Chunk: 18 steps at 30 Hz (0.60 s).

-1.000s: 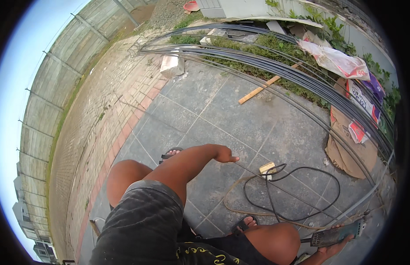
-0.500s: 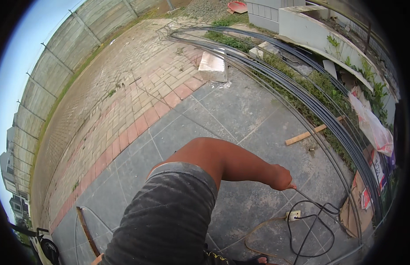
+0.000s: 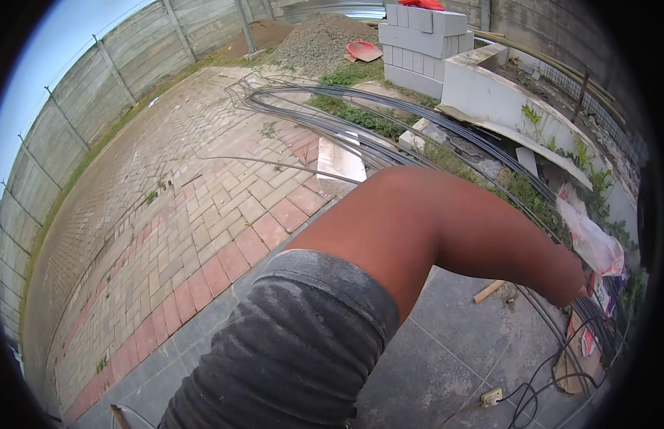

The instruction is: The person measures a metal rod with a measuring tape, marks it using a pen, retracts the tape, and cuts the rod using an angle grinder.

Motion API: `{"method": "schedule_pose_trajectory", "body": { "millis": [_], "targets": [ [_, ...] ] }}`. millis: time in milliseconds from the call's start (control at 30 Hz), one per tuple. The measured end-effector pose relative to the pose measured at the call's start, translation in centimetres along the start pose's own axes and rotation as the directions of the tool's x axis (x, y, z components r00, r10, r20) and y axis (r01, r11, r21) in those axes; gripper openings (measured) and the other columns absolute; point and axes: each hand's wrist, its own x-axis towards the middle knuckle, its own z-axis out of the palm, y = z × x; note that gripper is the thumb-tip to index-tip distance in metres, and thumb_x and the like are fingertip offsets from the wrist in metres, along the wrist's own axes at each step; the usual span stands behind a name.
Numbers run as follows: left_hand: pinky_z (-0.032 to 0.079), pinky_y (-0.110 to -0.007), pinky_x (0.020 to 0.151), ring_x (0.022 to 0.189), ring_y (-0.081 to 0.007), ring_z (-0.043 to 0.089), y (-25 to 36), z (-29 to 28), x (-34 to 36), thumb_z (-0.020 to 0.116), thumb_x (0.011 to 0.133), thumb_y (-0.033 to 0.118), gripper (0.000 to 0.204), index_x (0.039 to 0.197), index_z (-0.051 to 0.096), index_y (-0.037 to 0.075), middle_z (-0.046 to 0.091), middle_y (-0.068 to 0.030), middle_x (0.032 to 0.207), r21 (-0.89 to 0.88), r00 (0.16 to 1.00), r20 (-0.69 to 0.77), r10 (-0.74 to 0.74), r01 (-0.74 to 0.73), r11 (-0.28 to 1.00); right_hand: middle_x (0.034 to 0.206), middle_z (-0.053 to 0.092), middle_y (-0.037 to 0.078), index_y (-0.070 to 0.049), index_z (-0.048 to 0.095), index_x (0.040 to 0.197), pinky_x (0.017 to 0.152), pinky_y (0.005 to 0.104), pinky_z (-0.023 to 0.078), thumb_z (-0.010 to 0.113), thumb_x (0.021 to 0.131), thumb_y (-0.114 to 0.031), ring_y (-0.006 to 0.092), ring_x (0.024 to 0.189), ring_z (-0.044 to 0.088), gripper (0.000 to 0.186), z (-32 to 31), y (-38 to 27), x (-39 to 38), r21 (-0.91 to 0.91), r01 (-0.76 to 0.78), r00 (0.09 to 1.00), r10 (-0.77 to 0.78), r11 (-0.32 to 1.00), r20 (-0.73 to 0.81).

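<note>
Blue-grey long metal rods | charcoal fabric sleeve, paler-hemmed | red round plastic dish | tan rectangular brick paving, pink-banded

Concrete wall, brick paving, grey tiles

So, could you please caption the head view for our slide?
Left hand stretched out near a bundle of long rods.

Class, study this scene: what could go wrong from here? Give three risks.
The black cable lies in loose loops near the rod bundle; it might snag a rod or a foot.
The left hand is close to the bundle and might get scraped.
The single rod crosses the white block in view and might knock it if swung.
</note>
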Motion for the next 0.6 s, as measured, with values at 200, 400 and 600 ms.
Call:
{"method": "schedule_pose_trajectory", "body": {
  "millis": [200,400,600],
  "targets": [
    [0.057,-0.044,0.069,0.096,-0.0294,0.071,1.0,-3.2,-2.2,0.059,0.087,0.024,0.028,0.111,0.073,0.02,0.073,-0.0078,0.099,0.269,0.991,0.031,0.131,-0.134,0.954,0.108,0.067,0.02,-0.003,0.061,0.12,0.089,0.0558,0.052,0.058,0.087,-0.064,0.0368,0.099,0.065,0.069,6.6,0.8,-3.2,0.005,0.027,0.998,-0.027,1.0,-0.049],
    [0.055,-0.051,0.068,0.084,-0.0381,0.069,-5.6,0.7,-11.4,0.047,0.102,0.031,0.037,0.096,0.075,0.007,0.07,-0.0169,0.087,-0.106,0.997,-0.073,-0.002,-0.006,0.994,0.106,0.067,0.02,-0.004,0.062,0.119,0.089,0.0567,0.05,0.059,0.085,-0.064,0.0372,0.099,0.064,0.069,9.5,0.0,-5.6,-0.013,0.088,0.99,-0.089,0.996,-0.113],
    [0.055,-0.052,0.078,0.089,-0.0417,0.069,-17.3,13.8,-28.8,0.03,0.104,0.059,0.074,0.09,0.072,0.0,0.07,-0.0226,0.09,-0.105,0.878,0.287,-0.384,0.427,0.898,0.105,0.066,0.02,-0.005,0.063,0.118,0.089,0.0576,0.049,0.061,0.083,-0.065,0.0376,0.1,0.063,0.069,11.6,-2.0,-8.0,-0.076,0.168,0.962,-0.18,0.983,-0.207]
  ]
}}
